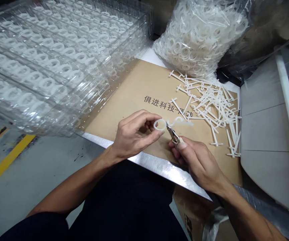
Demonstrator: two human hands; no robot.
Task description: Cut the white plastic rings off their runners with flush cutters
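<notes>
Between thumb and fingers, my left hand pinches a white plastic ring by its left side. My right hand is closed round a pair of cutting pliers, whose jaws meet the ring's right edge. Just past the jaws, a blurred, curly white plastic piece extends to the right; I cannot tell whether it is still joined to the ring. Under both hands lies a cardboard sheet with printed characters. To the right of it, a pile of white plastic sprues is spread over the cardboard.
Stacked clear plastic trays full of white rings fill the left. A clear bag of rings stands at the back. On the right is a grey bin with a pale rim. The metal table edge runs in front of me.
</notes>
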